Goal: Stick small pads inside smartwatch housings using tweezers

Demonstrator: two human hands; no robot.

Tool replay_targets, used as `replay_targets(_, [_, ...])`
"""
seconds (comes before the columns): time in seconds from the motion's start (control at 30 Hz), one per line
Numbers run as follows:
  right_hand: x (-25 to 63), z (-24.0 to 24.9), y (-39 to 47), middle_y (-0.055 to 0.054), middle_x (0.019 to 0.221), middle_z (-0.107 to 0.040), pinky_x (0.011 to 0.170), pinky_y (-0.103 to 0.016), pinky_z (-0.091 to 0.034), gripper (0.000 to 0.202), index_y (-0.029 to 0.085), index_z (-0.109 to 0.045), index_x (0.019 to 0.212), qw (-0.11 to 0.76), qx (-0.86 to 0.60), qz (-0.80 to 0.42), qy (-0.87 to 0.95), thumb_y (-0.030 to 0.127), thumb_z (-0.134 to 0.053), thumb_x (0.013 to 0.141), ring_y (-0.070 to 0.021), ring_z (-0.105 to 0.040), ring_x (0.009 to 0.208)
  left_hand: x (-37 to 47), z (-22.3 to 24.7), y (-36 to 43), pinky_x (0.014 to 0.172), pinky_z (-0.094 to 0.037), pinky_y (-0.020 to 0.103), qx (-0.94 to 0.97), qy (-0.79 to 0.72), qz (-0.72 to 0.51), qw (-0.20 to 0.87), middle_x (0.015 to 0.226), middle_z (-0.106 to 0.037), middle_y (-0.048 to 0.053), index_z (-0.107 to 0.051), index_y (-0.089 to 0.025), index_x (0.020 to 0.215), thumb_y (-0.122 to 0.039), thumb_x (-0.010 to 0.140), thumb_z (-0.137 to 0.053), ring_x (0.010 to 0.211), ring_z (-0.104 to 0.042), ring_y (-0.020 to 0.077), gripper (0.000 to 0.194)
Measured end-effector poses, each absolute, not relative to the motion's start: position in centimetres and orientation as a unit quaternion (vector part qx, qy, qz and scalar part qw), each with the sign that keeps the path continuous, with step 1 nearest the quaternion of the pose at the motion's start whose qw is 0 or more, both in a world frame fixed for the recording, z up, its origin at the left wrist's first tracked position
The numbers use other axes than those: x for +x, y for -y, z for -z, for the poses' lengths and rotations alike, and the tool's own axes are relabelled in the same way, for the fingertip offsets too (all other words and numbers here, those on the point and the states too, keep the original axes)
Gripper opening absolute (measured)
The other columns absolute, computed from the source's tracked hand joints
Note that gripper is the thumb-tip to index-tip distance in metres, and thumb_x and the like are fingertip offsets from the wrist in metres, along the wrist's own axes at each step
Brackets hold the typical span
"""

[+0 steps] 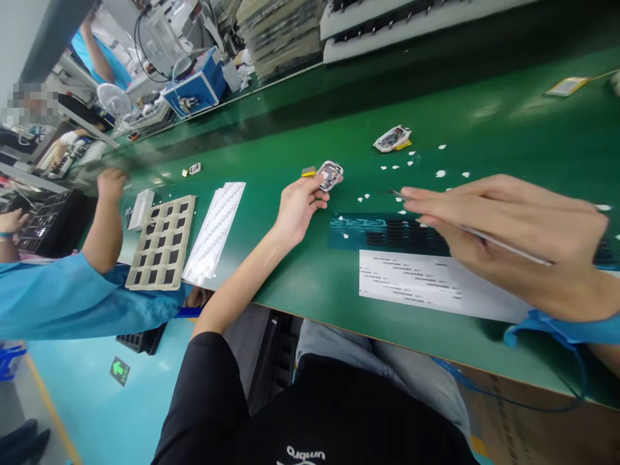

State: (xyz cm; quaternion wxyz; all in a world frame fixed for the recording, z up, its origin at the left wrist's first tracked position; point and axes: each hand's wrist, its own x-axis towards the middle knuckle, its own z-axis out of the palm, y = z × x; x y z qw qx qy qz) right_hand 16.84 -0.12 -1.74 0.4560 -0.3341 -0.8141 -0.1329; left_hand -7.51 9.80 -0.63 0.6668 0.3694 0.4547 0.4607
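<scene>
Lying beside a co-worker's blue sleeve (87, 297), a compartmented tray (184, 248) neighbours a printed sheet (216, 232). The left grip (296, 212) is closed on a white-rimmed device (331, 175), with green tabletop (271, 155) behind. White bits (440, 174) lie before the right grip (523, 226), which pinches a thin metal tool (508, 248), partly hiding a second sheet (411, 278) near the front edge (281, 310).

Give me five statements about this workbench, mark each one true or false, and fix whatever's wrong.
1. The left hand holds a small white-rimmed casing. True.
2. The right hand grips a thick red marker. False: it holds a thin metal tool.
3. Small white scraps lie scattered on the green tabletop. True.
4. The white printed sheet nearest the right hand is crumpled into a ball. False: it lies flat.
5. A beige compartment tray holds dark rectangular pieces. True.
</scene>
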Motion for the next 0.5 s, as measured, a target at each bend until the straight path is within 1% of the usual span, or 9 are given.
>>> replay_targets(0.07, [16.5, 1.6, 0.5, 0.001, 0.127, -0.081, 0.076, -0.032, -0.067, 0.091, 0.043, -0.044, 0.169, 0.444, -0.324, 0.118, 0.827, 0.001, -0.074, 0.095, -0.0174, -0.078, 0.094, -7.0, 0.7, -9.1, 0.062, -0.048, 0.02, 0.372, -0.459, -0.466, 0.659, 0.068, -0.066, -0.003, -0.066, -0.014, 0.081, -0.01, 0.102, -0.067, 0.057, -0.058, 0.0053, 0.021])
replay_targets(0.1, [16.4, 1.6, 0.7, 0.001, 0.13, -0.08, 0.076, -0.032, -0.067, 0.092, 0.043, -0.041, 0.171, 0.432, -0.322, 0.11, 0.835, 0.001, -0.072, 0.095, -0.0181, -0.078, 0.096, -6.8, 0.8, -8.7, 0.065, -0.051, 0.021, 0.37, -0.458, -0.467, 0.659, 0.069, -0.066, -0.004, -0.065, -0.014, 0.08, -0.008, 0.1, -0.07, 0.058, -0.062, 0.006, 0.021])
replay_targets(0.17, [16.2, 1.5, 1.1, 0.0, 0.132, -0.079, 0.077, -0.033, -0.066, 0.093, 0.039, -0.037, 0.174, 0.407, -0.324, 0.108, 0.847, 0.0, -0.07, 0.096, -0.0196, -0.077, 0.099, -6.3, 0.9, -7.9, 0.077, -0.06, 0.026, 0.365, -0.447, -0.467, 0.67, 0.073, -0.07, -0.002, -0.062, -0.015, 0.077, -0.006, 0.097, -0.073, 0.065, -0.071, 0.0099, 0.024])
replay_targets(0.23, [16.0, 1.5, 1.3, 0.0, 0.131, -0.08, 0.076, -0.033, -0.065, 0.092, 0.034, -0.04, 0.173, 0.394, -0.324, 0.13, 0.85, 0.0, -0.073, 0.094, -0.0203, -0.076, 0.098, -6.0, 1.0, -7.1, 0.091, -0.064, 0.034, 0.361, -0.431, -0.468, 0.682, 0.077, -0.072, -0.001, -0.056, -0.015, 0.073, -0.005, 0.096, -0.073, 0.072, -0.077, 0.0137, 0.03])
replay_targets(0.3, [15.8, 1.6, 1.3, 0.0, 0.129, -0.081, 0.074, -0.033, -0.064, 0.088, 0.029, -0.044, 0.17, 0.385, -0.324, 0.154, 0.85, 0.001, -0.075, 0.093, -0.0207, -0.076, 0.098, -5.9, 1.1, -6.5, 0.1, -0.065, 0.039, 0.36, -0.42, -0.465, 0.691, 0.079, -0.072, -0.001, -0.054, -0.015, 0.07, -0.005, 0.095, -0.072, 0.077, -0.079, 0.0142, 0.033])
replay_targets(0.37, [15.7, 1.7, 1.3, 0.0, 0.13, -0.08, 0.072, -0.033, -0.062, 0.085, 0.027, -0.046, 0.169, 0.37, -0.323, 0.158, 0.856, 0.002, -0.075, 0.094, -0.0209, -0.075, 0.099, -5.9, 1.2, -6.0, 0.106, -0.065, 0.041, 0.366, -0.414, -0.455, 0.699, 0.083, -0.074, -0.001, -0.053, -0.015, 0.071, -0.007, 0.095, -0.072, 0.082, -0.08, 0.0141, 0.032])
replay_targets(0.43, [15.7, 1.9, 1.3, 0.001, 0.131, -0.08, 0.071, -0.034, -0.062, 0.083, 0.026, -0.044, 0.17, 0.359, -0.322, 0.157, 0.862, 0.004, -0.074, 0.095, -0.0209, -0.075, 0.101, -6.0, 1.3, -5.6, 0.109, -0.065, 0.041, 0.378, -0.413, -0.443, 0.7, 0.085, -0.075, -0.001, -0.051, -0.016, 0.071, -0.01, 0.093, -0.074, 0.091, -0.081, 0.0151, 0.032])
replay_targets(0.5, [15.7, 2.1, 1.4, 0.002, 0.132, -0.08, 0.07, -0.034, -0.061, 0.085, 0.028, -0.041, 0.172, 0.352, -0.326, 0.154, 0.864, 0.006, -0.074, 0.096, -0.0206, -0.076, 0.103, -6.0, 1.2, -5.4, 0.108, -0.065, 0.04, 0.393, -0.414, -0.436, 0.696, 0.082, -0.073, -0.002, -0.048, -0.018, 0.071, -0.014, 0.091, -0.076, 0.095, -0.08, 0.0157, 0.035])
